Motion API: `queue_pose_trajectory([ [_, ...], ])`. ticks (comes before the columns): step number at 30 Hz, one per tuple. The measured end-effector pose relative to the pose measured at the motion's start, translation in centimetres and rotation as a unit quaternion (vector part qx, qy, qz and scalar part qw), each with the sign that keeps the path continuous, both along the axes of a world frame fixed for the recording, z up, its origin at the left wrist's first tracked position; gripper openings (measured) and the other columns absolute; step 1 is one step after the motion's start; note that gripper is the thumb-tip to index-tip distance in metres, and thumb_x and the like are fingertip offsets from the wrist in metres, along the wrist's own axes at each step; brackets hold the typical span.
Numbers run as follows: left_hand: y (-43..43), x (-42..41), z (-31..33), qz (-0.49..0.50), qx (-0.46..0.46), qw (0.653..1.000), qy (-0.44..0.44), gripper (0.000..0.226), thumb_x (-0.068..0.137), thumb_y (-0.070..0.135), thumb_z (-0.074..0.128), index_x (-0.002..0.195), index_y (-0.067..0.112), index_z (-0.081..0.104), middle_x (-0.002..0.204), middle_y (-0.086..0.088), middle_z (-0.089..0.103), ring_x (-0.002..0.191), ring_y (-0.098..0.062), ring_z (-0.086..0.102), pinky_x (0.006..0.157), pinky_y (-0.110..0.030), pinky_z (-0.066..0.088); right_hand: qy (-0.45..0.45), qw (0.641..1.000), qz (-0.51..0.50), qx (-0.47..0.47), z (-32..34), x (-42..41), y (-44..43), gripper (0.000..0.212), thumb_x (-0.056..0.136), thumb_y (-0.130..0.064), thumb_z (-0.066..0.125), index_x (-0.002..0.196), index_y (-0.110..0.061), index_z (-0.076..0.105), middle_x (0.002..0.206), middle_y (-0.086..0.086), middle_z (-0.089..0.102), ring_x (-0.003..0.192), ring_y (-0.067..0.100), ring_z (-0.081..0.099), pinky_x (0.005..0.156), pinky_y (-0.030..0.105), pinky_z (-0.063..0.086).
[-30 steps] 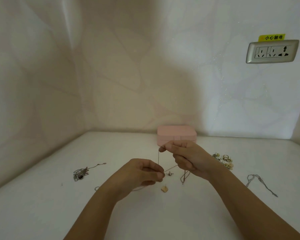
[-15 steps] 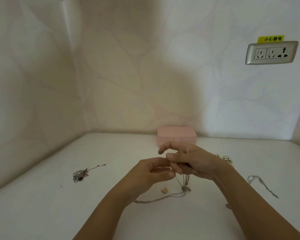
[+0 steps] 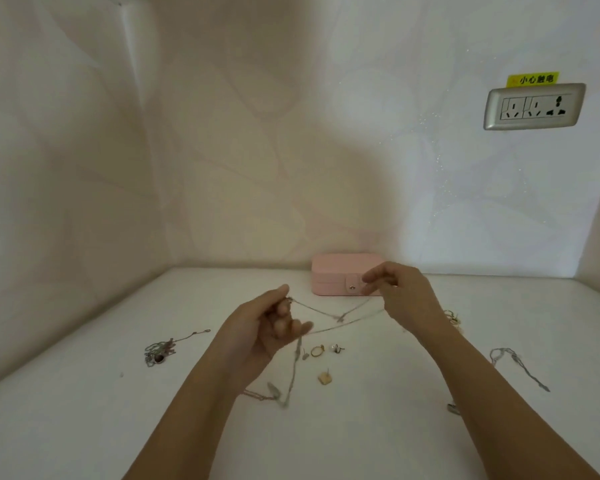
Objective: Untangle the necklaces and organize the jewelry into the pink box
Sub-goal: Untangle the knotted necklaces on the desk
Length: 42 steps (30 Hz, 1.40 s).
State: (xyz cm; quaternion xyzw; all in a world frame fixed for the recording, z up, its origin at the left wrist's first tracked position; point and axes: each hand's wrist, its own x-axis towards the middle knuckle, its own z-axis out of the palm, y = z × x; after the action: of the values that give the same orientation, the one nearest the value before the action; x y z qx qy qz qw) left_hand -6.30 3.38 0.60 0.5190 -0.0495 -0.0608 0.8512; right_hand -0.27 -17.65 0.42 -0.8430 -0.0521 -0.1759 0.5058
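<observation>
A thin silver necklace chain (image 3: 340,317) is stretched between my two hands above the white table. My left hand (image 3: 267,327) pinches one end, and a loose length hangs from it down to the table. My right hand (image 3: 399,292) pinches the other end, raised in front of the closed pink box (image 3: 329,275) at the back wall. Under the chain lie a gold ring (image 3: 317,350), a pearl stud (image 3: 336,348) and a square gold earring (image 3: 325,378).
A tangled chain with a dark pendant (image 3: 160,351) lies at the left. Another silver chain (image 3: 516,363) lies at the right. Gold pieces (image 3: 453,318) sit behind my right wrist. A wall socket (image 3: 534,106) is at the upper right. Walls close the table's back and left.
My hands, close together a moment ago, have moved apart. The chain is now drawn out between them, and my right hand has risen toward the box.
</observation>
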Motion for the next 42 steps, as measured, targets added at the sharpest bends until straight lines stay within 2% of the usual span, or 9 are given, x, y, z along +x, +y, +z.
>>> queue_pose_trajectory([
  [8,0.7,0.6,-0.1,0.055,-0.135,0.989,-0.002,0.023,0.082,0.019,0.057,0.062,0.008,0.060,0.040,0.003,0.030,0.042,-0.011,0.046,0.071,-0.033,0.060,0.064,0.991,0.043,0.108,0.5,-0.5,-0.2,0.021,0.093,-0.003,0.051,0.098,-0.013,0.069,0.081,0.002,0.064,0.048,0.004,0.042,0.044,0.014,0.032],
  [16,1.8,0.9,-0.1,0.008,-0.224,0.974,-0.033,0.037,0.095,0.004,0.039,0.113,0.012,0.070,0.050,0.008,0.031,0.037,-0.003,0.038,0.059,-0.021,0.057,0.149,0.942,0.214,0.213,1.1,-1.3,-0.1,0.037,0.095,-0.038,0.052,0.069,-0.012,0.059,0.056,0.000,0.046,0.043,0.009,0.027,0.042,0.017,0.022],
  [18,2.6,1.2,-0.2,0.003,-0.254,0.965,-0.063,0.037,0.078,0.001,0.066,0.113,0.013,0.070,0.055,0.006,0.040,0.044,-0.002,0.050,0.065,-0.024,0.059,0.163,0.908,0.235,0.308,1.4,-1.3,-0.2,0.040,0.096,-0.035,0.049,0.068,-0.009,0.061,0.058,0.003,0.051,0.042,0.010,0.037,0.041,0.017,0.031],
  [24,4.2,1.6,-0.3,-0.016,-0.287,0.953,-0.090,0.074,0.033,0.009,0.097,0.103,0.012,0.075,0.062,0.006,0.053,0.041,-0.001,0.049,0.048,-0.013,0.051,0.187,0.848,0.285,0.407,1.1,-0.7,-0.8,0.053,0.100,-0.040,0.036,0.064,-0.014,0.065,0.105,0.010,0.071,0.103,0.025,0.065,0.096,0.042,0.045],
  [28,4.0,1.4,-0.1,-0.009,-0.246,0.966,-0.074,0.065,0.037,0.035,0.097,0.095,0.015,0.077,0.057,0.010,0.046,0.034,-0.004,0.033,0.033,-0.011,0.031,0.217,0.784,0.283,0.508,1.0,-0.6,-0.6,0.049,0.097,-0.039,0.043,0.055,-0.015,0.042,0.049,0.000,0.037,0.045,0.013,0.044,0.060,0.031,0.058],
  [32,4.0,1.3,-0.1,-0.012,-0.232,0.971,-0.060,0.053,0.040,0.033,0.096,0.085,0.012,0.076,0.054,0.010,0.041,0.039,-0.004,0.033,0.036,-0.014,0.028,0.251,0.727,0.373,0.518,1.2,-0.5,-1.4,0.035,0.069,-0.026,0.082,0.059,-0.012,0.052,0.046,-0.004,0.028,0.041,0.007,0.012,0.028,0.017,0.027],
  [35,4.3,1.6,-0.4,-0.014,-0.235,0.972,-0.011,0.045,0.034,0.020,0.097,0.068,0.012,0.068,0.055,0.007,0.041,0.042,-0.006,0.037,0.038,-0.016,0.035,0.214,0.700,0.436,0.523,1.0,-0.1,-2.5,0.037,0.059,-0.008,0.088,0.093,-0.008,0.073,0.048,-0.004,0.032,0.042,0.007,0.012,0.029,0.016,0.024],
  [38,4.4,1.7,-0.6,-0.059,-0.202,0.976,0.045,0.045,0.031,0.009,0.096,0.064,0.009,0.066,0.052,0.006,0.038,0.037,-0.005,0.034,0.032,-0.015,0.031,0.228,0.615,0.557,0.509,0.6,0.7,-3.4,0.047,0.098,-0.008,0.046,0.143,-0.020,0.041,0.064,0.000,0.035,0.049,0.009,0.023,0.042,0.020,0.028],
  [42,3.9,1.5,-0.8,-0.088,-0.127,0.983,0.098,0.032,0.056,0.004,0.087,0.081,0.006,0.067,0.050,0.006,0.036,0.033,-0.004,0.031,0.029,-0.013,0.028,0.233,0.687,0.504,0.469,0.9,0.6,-3.9,0.058,0.086,-0.013,0.068,0.139,-0.025,0.048,0.063,-0.001,0.042,0.045,0.007,0.019,0.033,0.014,0.031],
])
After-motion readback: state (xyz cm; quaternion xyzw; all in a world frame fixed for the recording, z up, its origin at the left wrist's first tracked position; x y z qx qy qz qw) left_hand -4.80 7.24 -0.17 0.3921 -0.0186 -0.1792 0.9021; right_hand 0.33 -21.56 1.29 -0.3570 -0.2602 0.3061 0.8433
